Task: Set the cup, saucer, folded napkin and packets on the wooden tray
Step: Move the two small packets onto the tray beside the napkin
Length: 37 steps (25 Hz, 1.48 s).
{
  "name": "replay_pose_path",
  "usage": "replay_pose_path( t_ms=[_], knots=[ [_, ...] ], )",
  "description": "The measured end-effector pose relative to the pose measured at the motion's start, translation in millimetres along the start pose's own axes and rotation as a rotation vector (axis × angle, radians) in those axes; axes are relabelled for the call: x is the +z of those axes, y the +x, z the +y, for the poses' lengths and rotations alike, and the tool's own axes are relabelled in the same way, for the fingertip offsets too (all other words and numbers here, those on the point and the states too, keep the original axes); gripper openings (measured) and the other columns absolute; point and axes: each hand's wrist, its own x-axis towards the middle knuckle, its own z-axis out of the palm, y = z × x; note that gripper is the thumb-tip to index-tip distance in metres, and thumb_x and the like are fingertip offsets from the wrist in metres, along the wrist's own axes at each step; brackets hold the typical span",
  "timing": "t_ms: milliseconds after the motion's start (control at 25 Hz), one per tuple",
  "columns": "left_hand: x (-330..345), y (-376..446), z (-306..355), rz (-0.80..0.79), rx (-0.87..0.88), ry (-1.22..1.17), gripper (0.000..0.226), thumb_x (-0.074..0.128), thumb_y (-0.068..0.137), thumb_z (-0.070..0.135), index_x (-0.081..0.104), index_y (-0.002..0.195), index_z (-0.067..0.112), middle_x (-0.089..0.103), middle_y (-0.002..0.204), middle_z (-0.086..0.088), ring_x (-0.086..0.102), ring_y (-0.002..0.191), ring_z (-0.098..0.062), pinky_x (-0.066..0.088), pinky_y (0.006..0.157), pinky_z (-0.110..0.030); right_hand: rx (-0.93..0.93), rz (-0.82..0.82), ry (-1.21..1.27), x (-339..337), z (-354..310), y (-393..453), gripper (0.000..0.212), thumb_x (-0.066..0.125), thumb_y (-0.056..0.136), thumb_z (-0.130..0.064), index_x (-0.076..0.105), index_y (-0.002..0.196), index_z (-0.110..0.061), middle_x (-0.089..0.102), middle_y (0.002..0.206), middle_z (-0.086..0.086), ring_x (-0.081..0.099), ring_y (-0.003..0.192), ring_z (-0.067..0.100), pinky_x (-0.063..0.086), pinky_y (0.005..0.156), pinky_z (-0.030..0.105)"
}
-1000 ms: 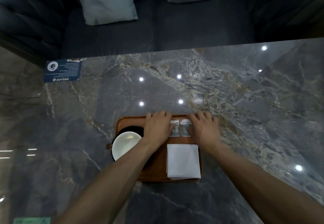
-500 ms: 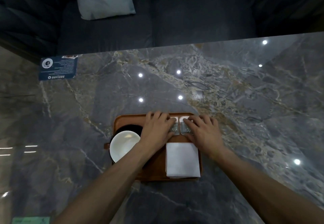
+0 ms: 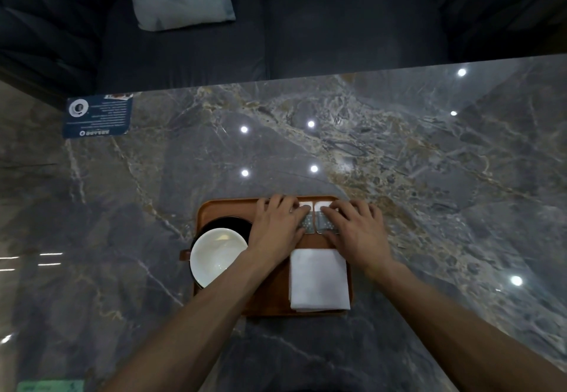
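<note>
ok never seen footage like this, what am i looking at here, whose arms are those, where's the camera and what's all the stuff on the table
There is no machine here. The arms belong to a person, and the one camera sits on their head, looking forward and down, so you see roughly what they see.

On the grey marble table lies a wooden tray. On it are a white cup on a dark saucer, a folded white napkin, and two small packets side by side at the far edge.

The left hand and right hand rest with fingers fairly straight on the packets, one on each, seemingly lining them up. Nothing is lifted.

A blue card lies at the far left, with a dark sofa and cushions beyond.
</note>
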Motion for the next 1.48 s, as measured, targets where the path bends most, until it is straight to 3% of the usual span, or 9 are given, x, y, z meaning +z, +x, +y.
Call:
replay_pose_path(
  t_ms=[1120,1480],
  knots=[
    [2.3,0.9,0.0,-0.010,-0.008,-0.032,0.044,0.054,0.091,0.040,0.049,0.134,0.030,0.050,0.133,-0.002,0.040,0.125,-0.025,0.027,0.105,-0.047,0.042,-0.075,0.057,-3.4,2.4,-1.4,0.048,0.057,0.091,-0.046,0.051,0.136,-0.031,0.051,0.139,-0.003,0.043,0.126,0.025,0.031,0.103,0.046],
    [1.4,-0.9,0.2,0.027,-0.002,-0.046,0.042,0.057,0.089,0.040,0.052,0.129,0.030,0.053,0.130,-0.001,0.044,0.122,-0.023,0.028,0.104,-0.046,0.065,-0.035,0.110,-3.3,0.8,-4.1,0.053,0.067,0.083,-0.044,0.054,0.132,-0.030,0.053,0.137,-0.003,0.048,0.119,0.026,0.037,0.098,0.046]
  ],
)
